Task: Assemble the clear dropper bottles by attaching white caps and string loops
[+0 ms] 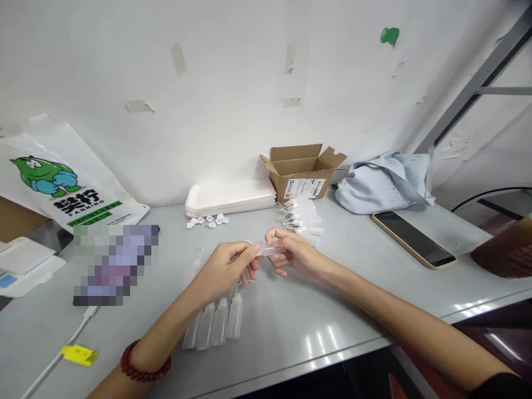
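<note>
Between my two hands, above the middle of the table, lies a small translucent plastic bottle (273, 251) held on its side. My left hand (228, 265) pinches its left end between thumb and fingers. My right hand (296, 252) has its fingers closed around the other end. Just below my left hand, several similar bottles (219, 324) lie side by side, partly hidden by my forearm. Another group of bottles with thin curved tips (305, 213) lies beyond my right hand. Several small white caps (211, 220) are scattered behind my left hand.
Stacked white trays (230, 199) and an open cardboard box (305, 174) stand against the wall. A light blue cloth bag (384, 183) and a phone (413, 239) lie at right. At left are a pixelated device (118, 269), its cable (54, 363) and a printed white bag (66, 177).
</note>
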Motion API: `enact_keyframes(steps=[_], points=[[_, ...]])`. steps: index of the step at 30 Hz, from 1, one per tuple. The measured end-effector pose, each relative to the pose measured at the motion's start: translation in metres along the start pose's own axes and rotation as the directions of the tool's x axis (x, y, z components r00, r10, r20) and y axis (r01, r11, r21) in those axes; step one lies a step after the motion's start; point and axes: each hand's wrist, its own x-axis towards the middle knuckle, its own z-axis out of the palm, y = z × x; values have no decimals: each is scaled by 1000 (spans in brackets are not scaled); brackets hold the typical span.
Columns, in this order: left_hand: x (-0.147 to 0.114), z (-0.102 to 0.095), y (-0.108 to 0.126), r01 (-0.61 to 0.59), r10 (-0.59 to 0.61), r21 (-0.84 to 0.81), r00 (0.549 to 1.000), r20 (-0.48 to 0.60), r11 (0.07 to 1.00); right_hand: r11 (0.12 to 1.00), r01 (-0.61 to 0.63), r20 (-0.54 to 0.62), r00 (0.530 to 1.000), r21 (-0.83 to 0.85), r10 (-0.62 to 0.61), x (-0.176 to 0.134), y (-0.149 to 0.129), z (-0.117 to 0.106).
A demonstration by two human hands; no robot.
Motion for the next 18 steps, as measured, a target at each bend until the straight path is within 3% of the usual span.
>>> enact_keyframes(steps=[3, 5, 7, 9, 13, 18], points=[[1, 0, -2, 10, -11, -50, 999, -30, 999, 949, 127, -84, 984, -289, -158, -1, -1, 2], [1, 0, -2, 22, -27, -78, 998, -63, 997, 828, 193, -126, 946, -526, -300, -2, -1, 3], [1, 1, -1, 13, -20, -77, 996, -86, 997, 752, 192, -141, 924, -630, -355, -3, -1, 2], [0, 3, 0, -23, 18, -50, 994, -104, 998, 789, 162, -158, 937, -593, -311, -3, 0, 0], [-3, 11, -5, -108, 110, 23, 978, -177, 994, 946, 140, -145, 971, -293, -188, -1, 2, -4], [-3, 16, -17, -226, 264, 173, 932, -247, 959, 992, 106, -159, 980, -67, -115, 1, 4, -2]])
